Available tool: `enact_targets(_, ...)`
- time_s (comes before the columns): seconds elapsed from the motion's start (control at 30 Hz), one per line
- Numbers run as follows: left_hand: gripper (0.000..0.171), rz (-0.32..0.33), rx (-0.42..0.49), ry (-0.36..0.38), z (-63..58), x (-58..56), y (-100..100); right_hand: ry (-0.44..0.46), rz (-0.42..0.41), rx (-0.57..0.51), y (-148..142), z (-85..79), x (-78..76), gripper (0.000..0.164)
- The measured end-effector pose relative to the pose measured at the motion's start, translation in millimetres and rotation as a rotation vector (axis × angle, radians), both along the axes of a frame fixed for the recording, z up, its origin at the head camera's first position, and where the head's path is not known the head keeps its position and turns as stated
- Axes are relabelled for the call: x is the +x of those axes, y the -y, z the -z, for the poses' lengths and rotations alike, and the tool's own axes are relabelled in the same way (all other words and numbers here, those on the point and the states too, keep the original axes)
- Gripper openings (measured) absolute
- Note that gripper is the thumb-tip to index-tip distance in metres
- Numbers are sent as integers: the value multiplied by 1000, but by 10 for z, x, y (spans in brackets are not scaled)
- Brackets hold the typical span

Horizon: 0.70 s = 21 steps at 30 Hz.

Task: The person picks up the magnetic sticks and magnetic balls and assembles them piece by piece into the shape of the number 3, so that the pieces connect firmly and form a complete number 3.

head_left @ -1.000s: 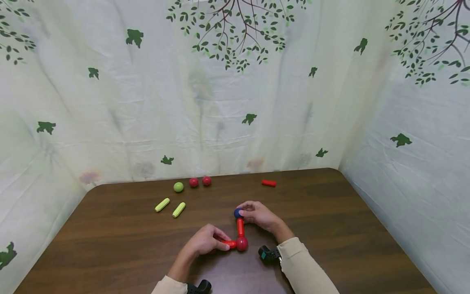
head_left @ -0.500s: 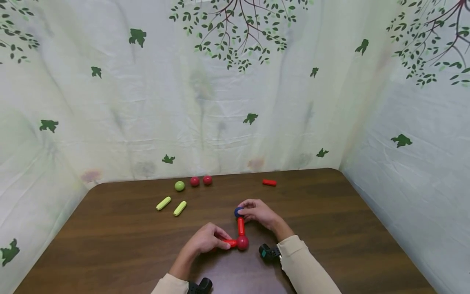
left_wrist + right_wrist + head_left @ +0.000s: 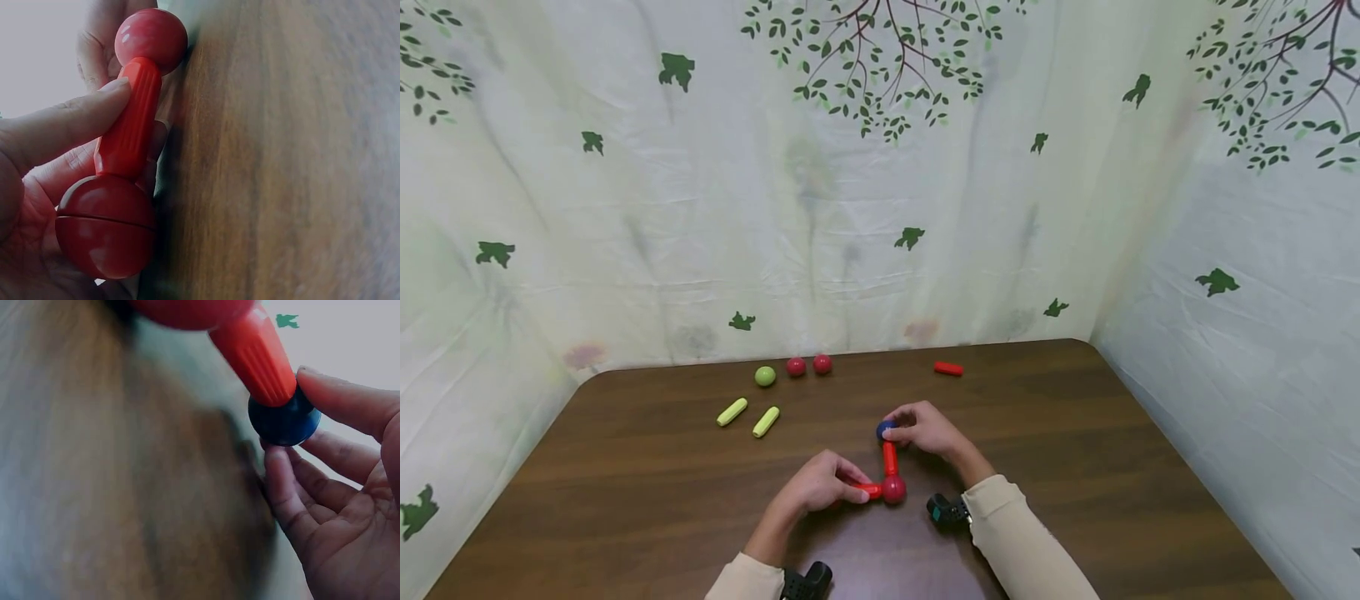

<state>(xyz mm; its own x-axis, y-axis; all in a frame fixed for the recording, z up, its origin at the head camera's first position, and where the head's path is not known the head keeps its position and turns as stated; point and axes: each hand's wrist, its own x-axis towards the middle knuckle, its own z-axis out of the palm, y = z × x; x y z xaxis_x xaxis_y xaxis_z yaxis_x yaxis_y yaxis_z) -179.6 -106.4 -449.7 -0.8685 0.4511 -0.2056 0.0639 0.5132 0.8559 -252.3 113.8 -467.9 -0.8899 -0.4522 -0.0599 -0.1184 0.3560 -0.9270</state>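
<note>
A joined piece of red rods and balls makes an L on the brown table. My left hand (image 3: pixel 820 483) pinches one red rod (image 3: pixel 132 125) between thumb and fingers. The left wrist view shows a red ball at each end of it: the corner ball (image 3: pixel 893 489), and another ball (image 3: pixel 106 228) by the palm, hidden in the head view. From the corner a second red rod (image 3: pixel 890 459) runs away from me to a blue ball (image 3: pixel 284 422). Thumb and fingertips of my right hand (image 3: pixel 928 429) pinch that blue ball.
Toward the table's back left are a green ball (image 3: pixel 765 377), two red balls (image 3: pixel 796 367) and two yellow-green rods (image 3: pixel 732 412). A loose red rod (image 3: pixel 948 368) lies near the back edge, right of centre. A leaf-printed curtain (image 3: pixel 850 275) hangs behind the table (image 3: pixel 625 483).
</note>
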Motion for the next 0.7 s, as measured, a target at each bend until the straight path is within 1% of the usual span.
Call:
enact_targets(0.1, 14, -10, -3, 0, 10, 5, -8, -16, 7, 30, -7, 5, 10, 27)
enact_targets(0.23, 14, -15, -9, 2, -6, 11, -16, -58, -1, 30, -7, 13, 6, 27)
enact_targets(0.37, 13, -12, -11, 1, -10, 1, -21, -94, -3, 39, -11, 13, -1, 26)
enact_targets(0.47, 14, -6, -17, 0, 6, -10, -19, -110, -7, 66, -19, 10, -3, 25)
enact_targets(0.57, 15, -7, -20, -2, 18, -7, -12, -114, -9, 86, -23, 13, -5, 25)
enact_targets(0.7, 15, -13, -14, -7, 10, 6, -15, -104, -1, 82, -26, 19, -9, 25)
